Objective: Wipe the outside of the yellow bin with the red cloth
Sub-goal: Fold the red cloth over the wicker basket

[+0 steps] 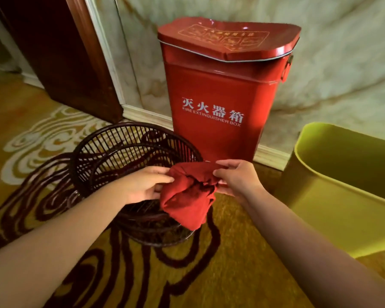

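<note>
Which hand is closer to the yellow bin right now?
The right hand. It holds the red cloth just left of the yellow bin, not touching it. The left hand grips the cloth's other side, farther away, over the dark wicker basket.

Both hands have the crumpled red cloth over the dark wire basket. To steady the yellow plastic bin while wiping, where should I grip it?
Probably the near top rim of the yellow plastic bin, reached from above with the right hand. The bin stands upright and open, so its rim is exposed, while its smooth walls offer no handle. That leaves the left hand holding the red cloth.
</note>
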The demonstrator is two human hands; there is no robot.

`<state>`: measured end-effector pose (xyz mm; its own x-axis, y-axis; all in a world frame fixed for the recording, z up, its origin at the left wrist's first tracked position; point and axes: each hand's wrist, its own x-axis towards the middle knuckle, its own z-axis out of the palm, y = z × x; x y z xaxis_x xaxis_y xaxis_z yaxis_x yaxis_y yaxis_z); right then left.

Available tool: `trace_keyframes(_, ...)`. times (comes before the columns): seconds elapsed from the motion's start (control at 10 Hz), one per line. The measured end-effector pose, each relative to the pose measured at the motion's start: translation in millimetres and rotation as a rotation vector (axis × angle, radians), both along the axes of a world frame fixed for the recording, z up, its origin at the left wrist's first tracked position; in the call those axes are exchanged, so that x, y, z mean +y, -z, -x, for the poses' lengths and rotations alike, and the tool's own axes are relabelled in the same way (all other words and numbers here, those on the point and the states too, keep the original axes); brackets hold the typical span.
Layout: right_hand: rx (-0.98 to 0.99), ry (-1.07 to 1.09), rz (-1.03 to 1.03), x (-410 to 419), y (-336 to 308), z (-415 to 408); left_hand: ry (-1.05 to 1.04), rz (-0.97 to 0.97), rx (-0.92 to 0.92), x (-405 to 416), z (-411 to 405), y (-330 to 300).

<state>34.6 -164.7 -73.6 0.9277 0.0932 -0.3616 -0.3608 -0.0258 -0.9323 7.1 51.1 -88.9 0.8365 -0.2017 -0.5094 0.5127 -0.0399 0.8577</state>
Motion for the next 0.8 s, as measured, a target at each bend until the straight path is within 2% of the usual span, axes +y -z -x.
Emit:
trace_keyframes(0.2,-0.022,-0.037,-0.029,8.0,14.4,-7.7,-0.083,-0.037,-0.002,10.6,-12.2,20.2)
trace_keyframes(0.4,-0.094,-0.054,0.112,1.8,34.8,3.5,-0.061,-0.032,0.063,13.1,-4.9,37.5)
trace_keyframes(0.6,-0.095,-0.087,-0.036,-3.5,37.8,10.2,-0.103,-0.022,0.09,13.9,-3.7,42.4)
trace_keyframes(0.8,-0.076,-0.105,-0.025,-14.0,30.4,5.3,-0.181,-0.121,0.022,21.7,-13.5,17.9)
